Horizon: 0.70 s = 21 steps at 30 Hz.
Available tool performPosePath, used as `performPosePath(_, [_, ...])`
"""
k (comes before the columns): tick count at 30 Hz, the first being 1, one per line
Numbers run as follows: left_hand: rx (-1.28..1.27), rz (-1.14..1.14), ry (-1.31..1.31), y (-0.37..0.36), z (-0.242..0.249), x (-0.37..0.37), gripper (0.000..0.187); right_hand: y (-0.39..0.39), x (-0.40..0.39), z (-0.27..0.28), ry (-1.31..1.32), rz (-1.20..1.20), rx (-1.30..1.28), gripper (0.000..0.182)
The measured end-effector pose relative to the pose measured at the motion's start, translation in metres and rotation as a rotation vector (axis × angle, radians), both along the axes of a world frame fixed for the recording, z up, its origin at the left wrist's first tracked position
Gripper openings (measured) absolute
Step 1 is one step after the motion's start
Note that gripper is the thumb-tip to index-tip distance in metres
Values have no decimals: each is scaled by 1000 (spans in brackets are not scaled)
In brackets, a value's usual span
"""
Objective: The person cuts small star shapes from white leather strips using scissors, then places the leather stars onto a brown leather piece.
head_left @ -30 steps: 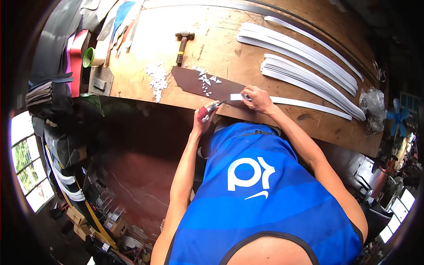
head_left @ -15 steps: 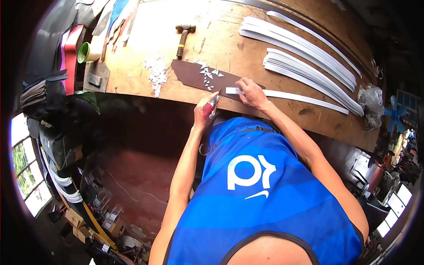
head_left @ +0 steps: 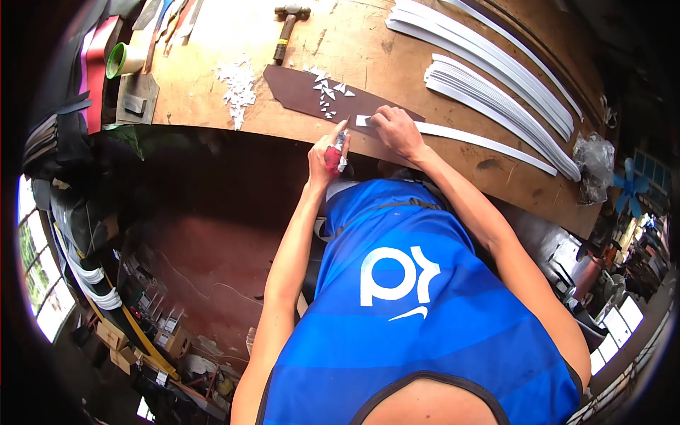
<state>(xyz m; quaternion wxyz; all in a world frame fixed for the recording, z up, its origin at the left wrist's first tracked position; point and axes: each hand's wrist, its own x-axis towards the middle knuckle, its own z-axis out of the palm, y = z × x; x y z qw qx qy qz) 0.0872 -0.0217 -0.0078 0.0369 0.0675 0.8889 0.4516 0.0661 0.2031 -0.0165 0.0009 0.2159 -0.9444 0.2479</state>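
My left hand (head_left: 324,154) is closed around a knife with a red and white wrapped handle (head_left: 333,160). A thin dark blade seems to stick up from it near the bench edge, just left of a long white strip (head_left: 489,145). My right hand (head_left: 398,132) holds the strip near its left end, fingertips pressing it on a dark brown board (head_left: 294,88). The strip runs on to the right beneath my hand. Small white triangular scraps (head_left: 325,91) lie on the board, left of the strip's end.
More white scraps (head_left: 237,88) are piled left of the board. A hammer (head_left: 286,34) lies behind it. Stacked white strips (head_left: 496,106) fill the right of the wooden bench (head_left: 212,39), near crumpled clear plastic (head_left: 593,159). A green-rimmed cup (head_left: 122,61) is at left.
The view has tilted, so the bench and everything on it sit higher in the picture. Both hands keep nearly the same places at the strip's left end.
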Motion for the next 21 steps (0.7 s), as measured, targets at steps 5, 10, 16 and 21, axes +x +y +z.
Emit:
performPosePath(5, [123, 57, 60, 17, 1, 11, 35, 1, -2, -3, 72, 32, -83, 11])
performPosePath(10, [90, 76, 29, 29, 0, 18, 30, 0, -2, -4, 94, 35, -113, 13])
performPosePath(16, [52, 110, 16, 36, -6, 22, 31, -1, -4, -7, 85, 37, -130, 12])
performPosePath(21, [39, 72, 14, 34, -1, 21, 29, -3, -6, -11, 97, 47, -145, 11])
